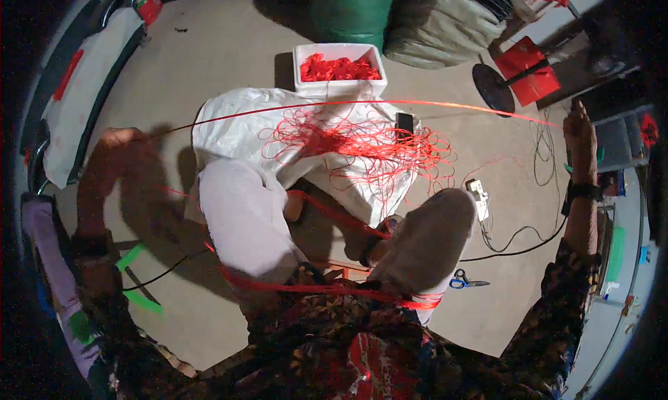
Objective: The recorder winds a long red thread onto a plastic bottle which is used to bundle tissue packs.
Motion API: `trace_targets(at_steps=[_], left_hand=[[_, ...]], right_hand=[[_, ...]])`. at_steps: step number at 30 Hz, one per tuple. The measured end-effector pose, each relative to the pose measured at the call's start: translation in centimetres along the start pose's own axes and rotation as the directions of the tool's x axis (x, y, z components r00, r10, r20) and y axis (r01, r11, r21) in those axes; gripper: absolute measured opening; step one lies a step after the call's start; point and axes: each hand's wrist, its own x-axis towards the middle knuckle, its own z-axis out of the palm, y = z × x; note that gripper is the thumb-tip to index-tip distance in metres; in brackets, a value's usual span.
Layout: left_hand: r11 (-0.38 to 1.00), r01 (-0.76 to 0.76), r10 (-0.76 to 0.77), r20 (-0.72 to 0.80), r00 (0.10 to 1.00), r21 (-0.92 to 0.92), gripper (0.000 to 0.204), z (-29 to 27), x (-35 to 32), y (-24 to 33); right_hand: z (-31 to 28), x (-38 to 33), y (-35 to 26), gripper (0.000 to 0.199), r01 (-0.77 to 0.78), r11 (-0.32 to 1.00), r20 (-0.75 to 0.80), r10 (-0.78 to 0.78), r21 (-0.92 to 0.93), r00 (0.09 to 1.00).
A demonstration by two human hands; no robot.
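Observation:
A red cord (pixel 362 102) is stretched in a long, slightly bowed line across my front. At its left end, my left hand (pixel 120 139), partly in shadow, is closed on it. My right hand (pixel 579 127) grips the other end in a fist at the far right. More red cord (pixel 334 288) runs in several strands around my bent knees. Between and beyond my feet, a loose tangle of red cord (pixel 348 141) lies on a white sack (pixel 229 118) spread over the floor.
A black phone (pixel 404 123) lies by the tangle. Behind stands a white box (pixel 341 88) of red pieces. Blue-handled scissors (pixel 467 281), a white power strip (pixel 477 199) and black cables (pixel 518 250) are at right. A stand's round base (pixel 491 88) is farther back; a padded seat (pixel 90 97) is left.

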Motion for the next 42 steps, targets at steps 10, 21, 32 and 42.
trace_targets(at_steps=[10, 21, 32, 42], left_hand=[[0.89, -0.454, 0.446, -0.307, 0.841, 0.048, 0.025, 9.4, 22.8, -13.2], [0.626, -0.097, 0.342, 0.161, 0.926, -0.774, 0.029, 20.6, 20.5, 16.7], [0.533, -0.219, 0.046, -0.231, 0.972, -0.817, 0.026, 8.8, 18.6, 3.2], [0.521, -0.376, 0.131, -0.364, 0.922, -0.766, 0.032, 10.2, 19.6, -3.2]], right_hand=[[18.5, -5.8, 6.3, 0.04, -0.602, 0.462, 0.199, 0.869, -0.651, 0.452], [41.2, -3.6, -12.9, 0.049, -0.497, 0.804, 0.651, 0.189, 0.327, 0.735], [21.2, -12.4, 1.4, 0.032, -0.475, 0.878, 0.543, 0.424, -0.052, 0.725], [5.5, -31.3, -7.1, 0.023, -0.76, 0.489, 0.378, 0.86, -0.428, 0.341]])
